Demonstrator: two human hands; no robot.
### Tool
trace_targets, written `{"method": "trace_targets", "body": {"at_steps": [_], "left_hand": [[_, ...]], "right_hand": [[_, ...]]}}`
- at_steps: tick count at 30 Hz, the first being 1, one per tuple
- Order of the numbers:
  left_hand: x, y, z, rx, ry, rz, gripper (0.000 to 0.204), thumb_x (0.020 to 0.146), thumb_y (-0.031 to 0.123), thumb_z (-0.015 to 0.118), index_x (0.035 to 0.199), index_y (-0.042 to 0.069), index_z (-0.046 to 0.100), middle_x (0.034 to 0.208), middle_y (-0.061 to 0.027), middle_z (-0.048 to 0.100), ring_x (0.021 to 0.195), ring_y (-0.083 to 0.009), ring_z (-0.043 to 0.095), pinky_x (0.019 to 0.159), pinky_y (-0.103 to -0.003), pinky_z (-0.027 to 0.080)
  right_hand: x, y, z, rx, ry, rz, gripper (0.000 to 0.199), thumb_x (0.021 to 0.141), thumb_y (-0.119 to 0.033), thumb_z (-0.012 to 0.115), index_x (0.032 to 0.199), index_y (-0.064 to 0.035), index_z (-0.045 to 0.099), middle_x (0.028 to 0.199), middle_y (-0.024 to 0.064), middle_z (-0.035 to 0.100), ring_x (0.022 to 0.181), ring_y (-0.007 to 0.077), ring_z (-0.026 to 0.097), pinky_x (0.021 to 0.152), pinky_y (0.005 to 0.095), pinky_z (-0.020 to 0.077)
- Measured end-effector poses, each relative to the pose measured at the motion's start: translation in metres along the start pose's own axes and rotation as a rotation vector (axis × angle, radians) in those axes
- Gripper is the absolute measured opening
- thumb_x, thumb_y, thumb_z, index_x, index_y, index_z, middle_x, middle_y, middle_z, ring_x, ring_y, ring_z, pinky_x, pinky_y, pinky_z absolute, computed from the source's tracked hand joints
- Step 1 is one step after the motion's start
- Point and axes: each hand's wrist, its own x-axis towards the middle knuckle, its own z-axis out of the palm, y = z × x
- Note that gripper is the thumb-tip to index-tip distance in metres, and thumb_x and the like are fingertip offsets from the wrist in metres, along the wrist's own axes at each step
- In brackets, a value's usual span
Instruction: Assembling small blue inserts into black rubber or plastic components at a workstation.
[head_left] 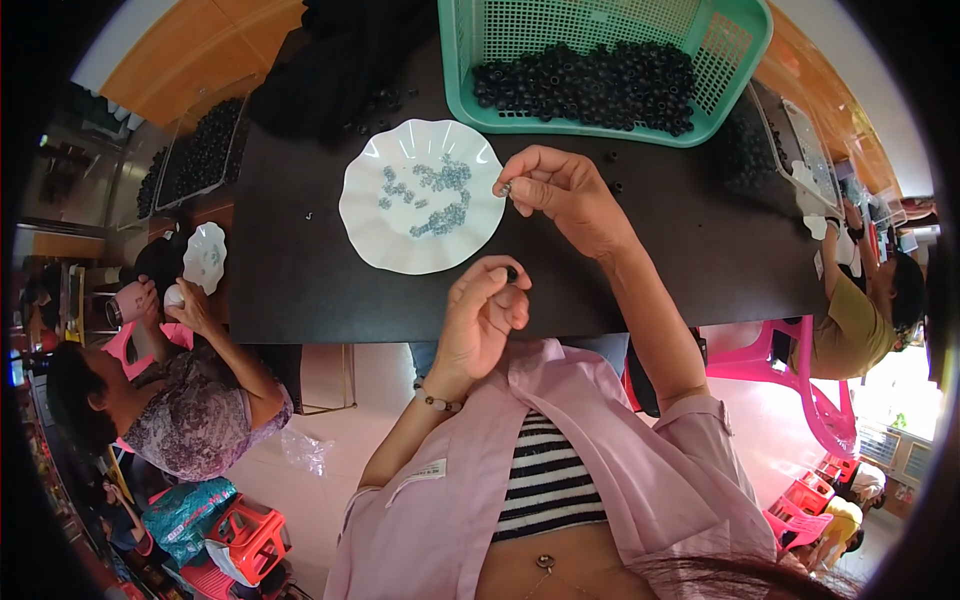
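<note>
My left hand [478, 318], low over the table's front edge, pinches a small black ring-like part [512, 274] between thumb and finger. Higher and to the right, my right hand [568, 197] holds a tiny clear piece [504, 188] in its fingertips, beside the plate's right rim. The white plate [378, 242] has a wavy edge and carries many loose clear pieces [440, 216] in small clusters. Behind it stands a green plastic basket [560, 127] with a heap of small black parts [590, 85]. The two held pieces are apart.
A dark table [290, 290] lies under everything. Black cloth [325, 80] is bunched at the back left, with loose black parts near it. A person [190, 400] works at left beside a smaller white plate [204, 258]; another person [860, 310] sits right near a pink chair [780, 365].
</note>
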Motion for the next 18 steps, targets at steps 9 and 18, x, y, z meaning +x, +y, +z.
{"method": "trace_targets", "body": {"at_steps": [9,18], "left_hand": [[0.015,0.042,0.026,0.734,0.212,0.4,0.016,0.089,0.005,0.06,0.103,-0.002,0.063,0.075,-0.0019,0.059,0.059,-0.0043,0.052,0.053,-0.018,0.042],[0.032,0.035,0.029,0.916,0.173,0.508,0.018,0.086,0.013,0.069,0.097,-0.001,0.065,0.066,0.0022,0.056,0.057,-0.0029,0.047,0.052,-0.017,0.04]], "right_hand": [[-0.007,0.004,0.01,0.087,0.019,-0.047,0.015,0.084,-0.014,0.069,0.093,-0.0026,0.065,0.083,0.0004,0.061,0.072,0.0073,0.048,0.068,0.0205,0.0402],[-0.025,0.004,0.007,0.097,0.104,-0.042,0.013,0.083,-0.013,0.07,0.09,-0.0026,0.066,0.083,-0.0004,0.062,0.077,0.0073,0.053,0.073,0.0225,0.0424]]}}
